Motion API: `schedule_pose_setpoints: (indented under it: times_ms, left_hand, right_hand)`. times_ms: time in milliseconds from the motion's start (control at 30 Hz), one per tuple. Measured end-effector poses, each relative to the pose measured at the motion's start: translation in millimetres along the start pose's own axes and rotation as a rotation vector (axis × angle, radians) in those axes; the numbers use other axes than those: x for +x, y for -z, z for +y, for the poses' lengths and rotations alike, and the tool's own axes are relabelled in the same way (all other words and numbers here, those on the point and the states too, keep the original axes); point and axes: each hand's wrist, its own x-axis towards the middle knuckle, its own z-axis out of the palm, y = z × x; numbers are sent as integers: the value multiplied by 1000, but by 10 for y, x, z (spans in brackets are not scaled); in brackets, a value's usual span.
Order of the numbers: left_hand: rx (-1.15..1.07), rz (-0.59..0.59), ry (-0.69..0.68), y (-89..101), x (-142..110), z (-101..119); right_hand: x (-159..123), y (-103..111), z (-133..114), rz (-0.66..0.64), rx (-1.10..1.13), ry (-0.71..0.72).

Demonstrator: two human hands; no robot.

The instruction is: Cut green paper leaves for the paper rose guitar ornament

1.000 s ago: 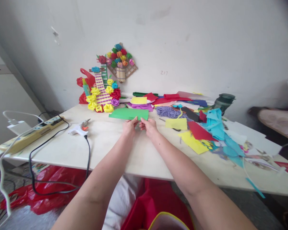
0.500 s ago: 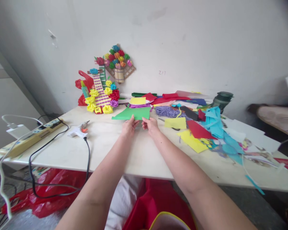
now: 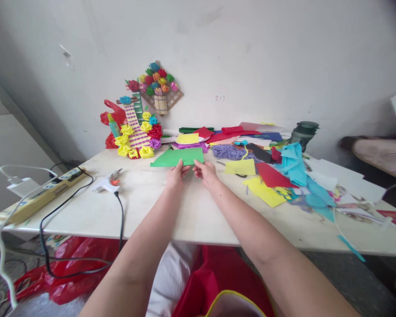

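Note:
A sheet of green paper [image 3: 178,156] is held out over the white table, its left end tapering to a slanted point. My left hand [image 3: 178,173] pinches its near edge around the middle, thumb on top. My right hand [image 3: 205,171] grips the near right corner between thumb and fingers. Just right of that hand lies a yellow paper piece [image 3: 240,167] with scissors [image 3: 241,175] mostly hidden under it. Behind it sits a tangle of purple yarn [image 3: 229,152].
On the left are a white glue gun [image 3: 107,185] with a black cord and a power strip [image 3: 42,196]. Paper flowers [image 3: 146,152] stand at the back left. Red paper [image 3: 277,176], blue scraps [image 3: 293,163] and a dark bottle [image 3: 303,134] occupy the right.
The view has shifted slightly, so most things appear a little further left. Both hands keep hold of the green paper, whose top face shows about as before.

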Motion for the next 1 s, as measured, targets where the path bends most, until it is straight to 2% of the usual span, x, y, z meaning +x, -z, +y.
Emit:
schedule_pose_setpoints:
  times_ms: [167,400,700,900,1000]
  left_hand:
    - [42,-41,1,-8,-14,-17]
    - [51,46,-28,-25,-9,-40]
    - [60,5,-40,-8,11,-94]
    - [-27,79,-18,-18,3,-12]
    - [-15,73,-10,-9,14,1]
  right_hand:
    - [-23,-21,3,-64,6,-37]
    - [4,-2,27,-103,-1,-82]
    - [-8,-46,20,-25,-83,-23]
    - [9,-19,-2,-13,-81,19]
    - [11,-11,-10,22,-77,50]
